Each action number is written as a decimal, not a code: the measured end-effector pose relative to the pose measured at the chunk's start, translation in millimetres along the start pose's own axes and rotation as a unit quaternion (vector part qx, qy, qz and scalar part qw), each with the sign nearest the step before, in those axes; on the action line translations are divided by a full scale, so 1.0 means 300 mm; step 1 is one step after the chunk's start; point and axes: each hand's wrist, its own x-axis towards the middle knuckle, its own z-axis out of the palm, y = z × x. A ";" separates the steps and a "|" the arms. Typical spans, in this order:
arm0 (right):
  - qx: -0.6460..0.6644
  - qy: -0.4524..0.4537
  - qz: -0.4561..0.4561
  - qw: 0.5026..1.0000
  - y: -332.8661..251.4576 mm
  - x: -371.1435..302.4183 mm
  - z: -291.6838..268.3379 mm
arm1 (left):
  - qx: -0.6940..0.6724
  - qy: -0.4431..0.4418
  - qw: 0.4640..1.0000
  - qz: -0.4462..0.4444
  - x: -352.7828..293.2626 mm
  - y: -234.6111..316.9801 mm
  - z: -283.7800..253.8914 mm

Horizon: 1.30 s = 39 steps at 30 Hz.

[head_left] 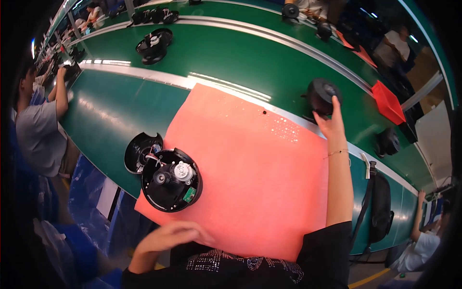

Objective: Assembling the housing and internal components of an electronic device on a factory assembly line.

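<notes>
Beyond the pink mat (260, 178), right hand (331, 123) grips black housing (321, 94); left hand (178, 234) curls loosely

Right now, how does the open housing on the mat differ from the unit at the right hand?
The housing bares a white part and a green board; the unit shows its black outside. The housing sits untouched on the mat; the right hand grips the unit. Both look round and black.

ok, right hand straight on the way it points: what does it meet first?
The black round housing, just ahead of and apparently against the right hand; depth leaves the contact unsure.
</notes>
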 end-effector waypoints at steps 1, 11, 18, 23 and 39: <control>-0.005 0.005 0.021 1.000 -0.001 0.028 -0.020 | 0.002 0.090 0.996 0.021 -0.047 -0.011 -0.024; -0.082 0.103 0.042 0.990 0.060 -0.183 0.076 | -0.052 0.448 0.885 0.112 -0.034 -0.086 -0.164; -0.189 -0.178 0.000 0.966 0.110 -0.431 0.308 | -0.168 0.350 0.913 0.127 0.079 -0.065 -0.011; -0.456 -0.426 -0.287 0.727 0.120 -0.683 0.472 | -0.249 0.218 0.910 0.249 0.255 -0.097 0.166; -0.659 -0.480 -0.460 0.352 0.430 -0.890 0.366 | 0.107 -0.092 0.978 0.154 -0.004 -0.021 -0.065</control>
